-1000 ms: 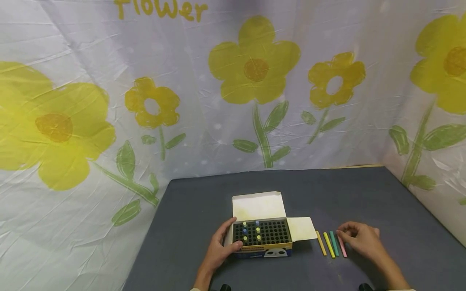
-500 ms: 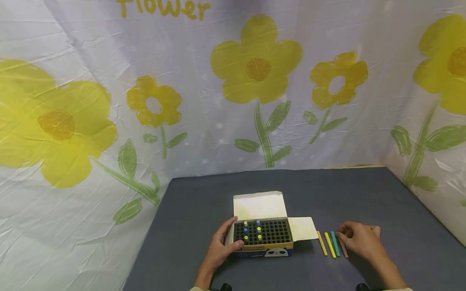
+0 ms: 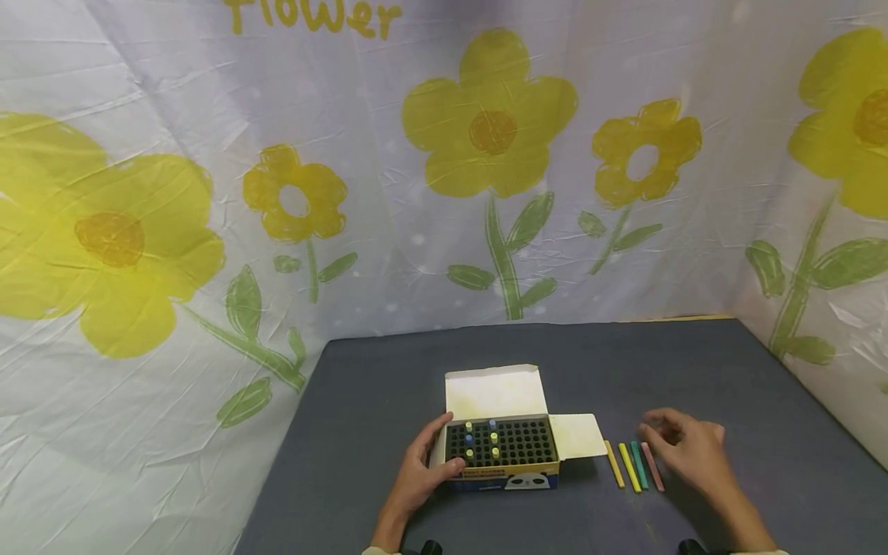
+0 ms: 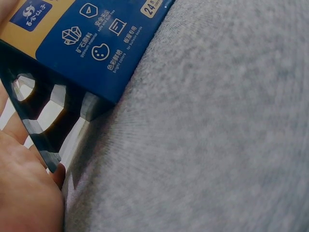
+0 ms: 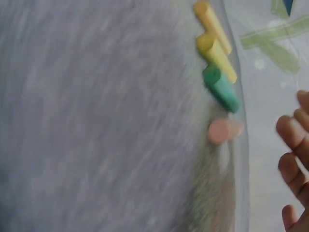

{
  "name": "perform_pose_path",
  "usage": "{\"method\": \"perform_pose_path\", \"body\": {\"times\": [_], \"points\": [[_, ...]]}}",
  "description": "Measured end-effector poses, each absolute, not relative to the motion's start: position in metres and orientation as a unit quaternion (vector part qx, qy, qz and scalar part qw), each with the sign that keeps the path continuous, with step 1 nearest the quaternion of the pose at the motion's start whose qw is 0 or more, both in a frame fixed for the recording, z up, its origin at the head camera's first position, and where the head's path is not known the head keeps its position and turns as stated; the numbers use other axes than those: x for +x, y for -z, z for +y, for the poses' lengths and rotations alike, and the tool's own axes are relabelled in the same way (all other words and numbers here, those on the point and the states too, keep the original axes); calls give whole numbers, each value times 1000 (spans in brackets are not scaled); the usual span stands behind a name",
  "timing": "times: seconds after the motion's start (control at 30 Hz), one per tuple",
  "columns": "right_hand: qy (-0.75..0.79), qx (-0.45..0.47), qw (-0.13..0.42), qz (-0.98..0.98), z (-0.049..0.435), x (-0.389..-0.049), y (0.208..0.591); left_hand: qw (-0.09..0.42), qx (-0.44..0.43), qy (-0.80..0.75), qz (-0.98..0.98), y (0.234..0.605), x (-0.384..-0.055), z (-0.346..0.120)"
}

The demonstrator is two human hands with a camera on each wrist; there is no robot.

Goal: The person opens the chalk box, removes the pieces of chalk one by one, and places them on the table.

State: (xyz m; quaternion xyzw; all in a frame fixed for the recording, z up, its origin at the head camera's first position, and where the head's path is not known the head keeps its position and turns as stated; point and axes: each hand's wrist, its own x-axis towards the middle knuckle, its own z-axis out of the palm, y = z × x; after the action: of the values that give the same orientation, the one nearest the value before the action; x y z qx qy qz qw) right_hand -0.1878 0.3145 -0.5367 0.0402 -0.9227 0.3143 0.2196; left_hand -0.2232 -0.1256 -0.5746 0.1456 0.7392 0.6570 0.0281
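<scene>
The right hand (image 3: 694, 451) is held palm-down over the table, wrist angled in from the near right side, its fingers softly bent and parted with nothing between them. In the right wrist view those fingertips stand apart from a pink chalk (image 3: 653, 467), a slim round stick lying just beside the hand. The left hand (image 3: 416, 470) grips the left end of a chalk box (image 3: 479, 484), thumb laid along the front top edge, fingers reaching round toward the back corner

Next to the pink chalk lie a green chalk (image 3: 639, 465), a yellow chalk (image 3: 630, 467) and an orange chalk (image 3: 613, 464), all side by side, with matt, powdery surfaces. The box is smooth printed card, blue and yellow with a panda face, its white lid (image 3: 496, 391) folded back and a white side flap (image 3: 577, 436) out toward the chalks. Inside, a dark tray (image 3: 523, 441) is pierced by rows of round holes; six chalks, yellow and blue at their tips, stand upright in it. Beneath everything is a grey, fuzzy-looking table (image 3: 388, 385), and behind it a creased, slightly shiny cloth (image 3: 388, 270) with yellow flowers
</scene>
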Motion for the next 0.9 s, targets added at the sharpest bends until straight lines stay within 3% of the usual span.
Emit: {"method": "perform_pose_path", "body": {"times": [0.23,0.57,0.9], "points": [[-388,79,264,-879,299,-191,529,28,145,-654,742,575,-223,-126],[-443,99,216,-864,269,-198,518,27,140,-644,751,574,-225,-126],[-465,164,218,-842,229,-208,506,29,134,-645,752,576,-225,-126]]}}
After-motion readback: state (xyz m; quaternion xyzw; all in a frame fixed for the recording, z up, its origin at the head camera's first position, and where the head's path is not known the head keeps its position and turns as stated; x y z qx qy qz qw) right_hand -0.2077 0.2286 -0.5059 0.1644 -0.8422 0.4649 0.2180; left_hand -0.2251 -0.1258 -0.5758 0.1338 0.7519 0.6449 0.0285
